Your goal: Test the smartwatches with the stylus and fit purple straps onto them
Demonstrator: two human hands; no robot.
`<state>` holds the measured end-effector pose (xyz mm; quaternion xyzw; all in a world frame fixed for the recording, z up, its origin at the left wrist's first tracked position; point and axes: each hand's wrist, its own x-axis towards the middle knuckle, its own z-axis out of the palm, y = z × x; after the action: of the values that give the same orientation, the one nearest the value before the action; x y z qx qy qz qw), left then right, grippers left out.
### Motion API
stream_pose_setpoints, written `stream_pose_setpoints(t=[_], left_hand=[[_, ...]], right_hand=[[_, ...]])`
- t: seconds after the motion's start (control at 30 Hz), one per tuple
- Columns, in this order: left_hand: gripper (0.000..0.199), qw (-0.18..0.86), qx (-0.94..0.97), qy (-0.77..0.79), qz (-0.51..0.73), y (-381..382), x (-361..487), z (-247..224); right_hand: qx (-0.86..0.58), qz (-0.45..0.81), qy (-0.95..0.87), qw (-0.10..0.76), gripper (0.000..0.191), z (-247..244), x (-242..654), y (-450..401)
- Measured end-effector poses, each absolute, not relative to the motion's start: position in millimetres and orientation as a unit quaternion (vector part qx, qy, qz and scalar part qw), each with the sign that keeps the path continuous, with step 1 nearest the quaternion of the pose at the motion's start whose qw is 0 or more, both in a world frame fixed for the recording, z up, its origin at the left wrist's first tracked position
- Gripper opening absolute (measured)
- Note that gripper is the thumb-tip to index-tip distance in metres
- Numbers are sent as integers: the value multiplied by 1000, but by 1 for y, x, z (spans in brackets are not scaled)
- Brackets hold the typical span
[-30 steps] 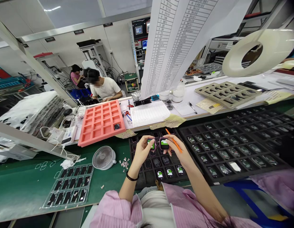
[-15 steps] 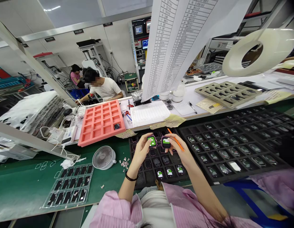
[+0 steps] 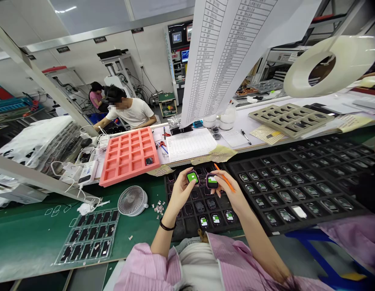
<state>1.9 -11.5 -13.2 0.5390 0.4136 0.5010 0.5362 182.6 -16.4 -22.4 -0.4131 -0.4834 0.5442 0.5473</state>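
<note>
My left hand (image 3: 181,192) grips a smartwatch (image 3: 191,176) with a lit green screen, its thumb at the lower edge of the display. A second smartwatch (image 3: 212,181), with a dark, purplish frame and a partly green and white screen, is held by my right hand (image 3: 232,196). An orange pen-like stick (image 3: 225,178) also sits in that right hand, slanting across the fingers. Both watches are side by side above a black foam tray (image 3: 187,228). In its front row, several watches (image 3: 216,219) show lit screens; other slots hold dark ones.
A larger black tray (image 3: 278,232) of watch parts lies to the right. Leftward are a small fan (image 3: 132,201), scattered small pieces (image 3: 159,207) and a clear tray (image 3: 113,246). A pink foam tray (image 3: 129,151) rests on the ledge. Paper sheets (image 3: 214,64) hang ahead.
My left thumb has shifted slightly down the green screen, and the left watch tilts a little differently. The right watch's display shows more white. A co-worker across the ledge has moved their head.
</note>
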Motion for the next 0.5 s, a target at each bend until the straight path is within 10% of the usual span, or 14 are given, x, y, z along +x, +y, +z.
stream_pose_setpoints(t=[0.5], left_hand=[[42, 501, 523, 458, 516, -10, 0, -8]], right_hand=[[-416, 553, -475, 543, 28, -22, 182, -17]])
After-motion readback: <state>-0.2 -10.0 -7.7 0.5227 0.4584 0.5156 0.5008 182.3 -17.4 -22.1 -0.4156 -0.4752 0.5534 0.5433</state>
